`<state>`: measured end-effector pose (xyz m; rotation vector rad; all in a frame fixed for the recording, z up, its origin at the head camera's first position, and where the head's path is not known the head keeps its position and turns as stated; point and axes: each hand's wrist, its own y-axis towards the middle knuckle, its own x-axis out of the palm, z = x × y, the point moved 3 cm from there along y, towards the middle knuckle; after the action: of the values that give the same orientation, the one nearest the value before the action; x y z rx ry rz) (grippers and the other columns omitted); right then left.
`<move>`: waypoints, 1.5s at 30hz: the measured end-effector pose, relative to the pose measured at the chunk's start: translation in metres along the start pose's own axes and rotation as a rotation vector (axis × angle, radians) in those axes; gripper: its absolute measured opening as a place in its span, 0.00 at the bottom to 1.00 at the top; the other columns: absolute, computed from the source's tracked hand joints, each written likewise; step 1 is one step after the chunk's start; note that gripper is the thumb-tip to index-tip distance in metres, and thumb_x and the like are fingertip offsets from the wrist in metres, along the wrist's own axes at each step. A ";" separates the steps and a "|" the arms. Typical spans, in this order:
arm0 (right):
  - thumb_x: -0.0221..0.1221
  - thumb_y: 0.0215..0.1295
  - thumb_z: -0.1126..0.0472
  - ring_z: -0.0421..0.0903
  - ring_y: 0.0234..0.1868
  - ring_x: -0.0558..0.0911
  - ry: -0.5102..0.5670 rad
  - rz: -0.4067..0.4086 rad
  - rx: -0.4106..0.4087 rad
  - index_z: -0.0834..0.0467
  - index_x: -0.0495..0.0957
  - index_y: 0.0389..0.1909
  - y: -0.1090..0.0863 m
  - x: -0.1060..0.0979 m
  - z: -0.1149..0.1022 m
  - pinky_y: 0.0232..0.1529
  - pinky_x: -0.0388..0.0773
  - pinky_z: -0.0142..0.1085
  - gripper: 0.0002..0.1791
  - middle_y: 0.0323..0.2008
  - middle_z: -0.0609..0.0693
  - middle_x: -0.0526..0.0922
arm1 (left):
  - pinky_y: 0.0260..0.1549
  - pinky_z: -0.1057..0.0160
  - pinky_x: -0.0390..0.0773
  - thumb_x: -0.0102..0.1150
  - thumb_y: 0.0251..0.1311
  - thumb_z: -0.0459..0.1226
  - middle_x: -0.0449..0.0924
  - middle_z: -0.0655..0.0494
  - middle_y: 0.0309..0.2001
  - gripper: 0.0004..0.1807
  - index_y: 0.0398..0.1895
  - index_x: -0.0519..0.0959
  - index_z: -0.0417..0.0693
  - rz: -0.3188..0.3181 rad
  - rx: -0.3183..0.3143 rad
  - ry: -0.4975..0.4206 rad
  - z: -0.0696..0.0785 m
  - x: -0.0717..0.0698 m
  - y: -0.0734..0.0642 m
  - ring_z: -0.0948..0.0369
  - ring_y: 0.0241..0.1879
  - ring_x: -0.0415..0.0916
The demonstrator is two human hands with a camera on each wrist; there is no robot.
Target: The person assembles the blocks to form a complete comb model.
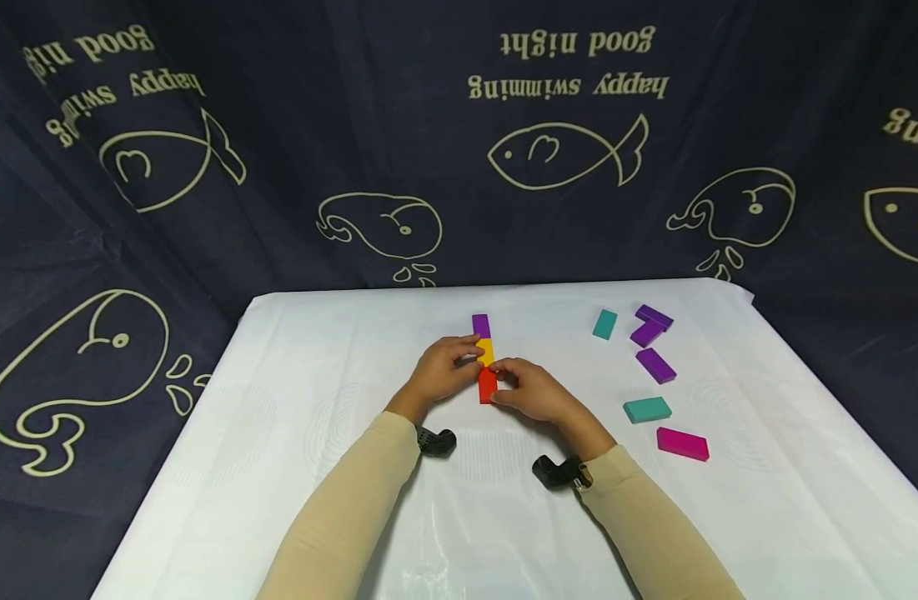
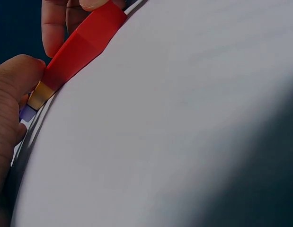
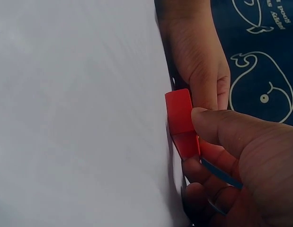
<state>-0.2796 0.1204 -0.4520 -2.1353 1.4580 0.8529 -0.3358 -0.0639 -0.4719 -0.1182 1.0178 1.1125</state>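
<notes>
A purple block [image 1: 480,325], a yellow block [image 1: 486,353] and a red block [image 1: 488,386] lie end to end in a row on the white-covered table. With its fingers and thumb bent against the yellow block's left side, my left hand [image 1: 445,369] holds it; the thumb reaches the joint with the red one. My right hand [image 1: 535,390] pinches the red block lengthwise, thumb at its near end and fingertips toward its far end. In the right wrist view, the red block [image 3: 179,111] hides part of the left thumb.
To the right lie several loose blocks: a teal block [image 1: 604,324], a purple pair [image 1: 651,321] touching each other, another purple block [image 1: 656,366], a second teal block [image 1: 647,409] and a magenta block [image 1: 682,443]. A dark printed curtain [image 1: 459,150] hangs behind the table [image 1: 278,400].
</notes>
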 end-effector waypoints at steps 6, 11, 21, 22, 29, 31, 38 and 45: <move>0.67 0.60 0.61 0.51 0.49 0.77 0.007 0.000 -0.013 0.59 0.78 0.57 0.000 0.000 0.001 0.55 0.75 0.48 0.23 0.51 0.54 0.80 | 0.65 0.55 0.67 0.64 0.60 0.39 0.76 0.53 0.63 0.16 0.50 0.85 0.45 -0.005 -0.005 0.008 0.001 0.000 0.000 0.54 0.62 0.73; 0.68 0.59 0.61 0.50 0.47 0.76 0.030 -0.008 -0.012 0.59 0.78 0.56 -0.001 -0.001 0.001 0.52 0.75 0.45 0.23 0.48 0.52 0.81 | 0.65 0.55 0.67 0.64 0.60 0.38 0.76 0.52 0.63 0.16 0.51 0.85 0.45 -0.006 -0.012 0.010 0.003 -0.001 -0.001 0.53 0.62 0.73; 0.64 0.65 0.59 0.51 0.50 0.77 0.114 -0.063 0.040 0.59 0.75 0.61 -0.008 -0.019 0.004 0.55 0.76 0.47 0.24 0.50 0.53 0.80 | 0.65 0.56 0.66 0.63 0.61 0.39 0.75 0.53 0.64 0.16 0.52 0.85 0.46 -0.028 -0.040 -0.012 0.001 0.000 -0.001 0.55 0.63 0.71; 0.64 0.65 0.58 0.51 0.50 0.78 0.109 -0.067 0.039 0.59 0.75 0.62 -0.009 -0.022 0.004 0.55 0.76 0.47 0.25 0.51 0.53 0.80 | 0.65 0.56 0.66 0.63 0.61 0.39 0.76 0.53 0.64 0.16 0.51 0.85 0.47 -0.028 -0.046 -0.018 0.000 0.000 0.000 0.55 0.63 0.71; 0.63 0.66 0.57 0.51 0.49 0.77 0.073 -0.058 -0.004 0.59 0.74 0.63 -0.030 -0.047 0.005 0.48 0.78 0.43 0.26 0.55 0.56 0.79 | 0.66 0.55 0.66 0.63 0.61 0.39 0.78 0.49 0.61 0.15 0.50 0.85 0.44 -0.029 -0.074 -0.055 0.008 -0.003 0.000 0.52 0.62 0.71; 0.63 0.66 0.57 0.51 0.48 0.78 0.053 -0.061 -0.026 0.60 0.74 0.63 -0.038 -0.052 0.008 0.46 0.79 0.41 0.25 0.55 0.57 0.78 | 0.66 0.55 0.65 0.64 0.61 0.39 0.78 0.49 0.61 0.16 0.51 0.84 0.43 -0.051 -0.083 -0.057 0.014 -0.005 -0.003 0.52 0.62 0.71; 0.64 0.64 0.59 0.50 0.48 0.78 -0.030 -0.069 -0.059 0.60 0.75 0.61 -0.061 -0.064 0.017 0.48 0.79 0.43 0.24 0.53 0.57 0.79 | 0.66 0.53 0.66 0.65 0.62 0.40 0.78 0.48 0.59 0.18 0.53 0.83 0.41 -0.076 -0.137 -0.049 0.034 -0.014 -0.022 0.51 0.62 0.72; 0.66 0.62 0.60 0.49 0.45 0.77 -0.114 -0.064 -0.076 0.61 0.78 0.53 -0.076 -0.068 0.028 0.49 0.77 0.45 0.20 0.43 0.51 0.80 | 0.64 0.53 0.68 0.65 0.62 0.38 0.79 0.48 0.57 0.17 0.53 0.83 0.41 -0.082 -0.201 -0.063 0.051 -0.014 -0.039 0.50 0.60 0.73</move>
<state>-0.2340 0.2119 -0.4257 -2.1382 1.3132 1.0029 -0.2745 -0.0643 -0.4478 -0.2825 0.8367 1.1346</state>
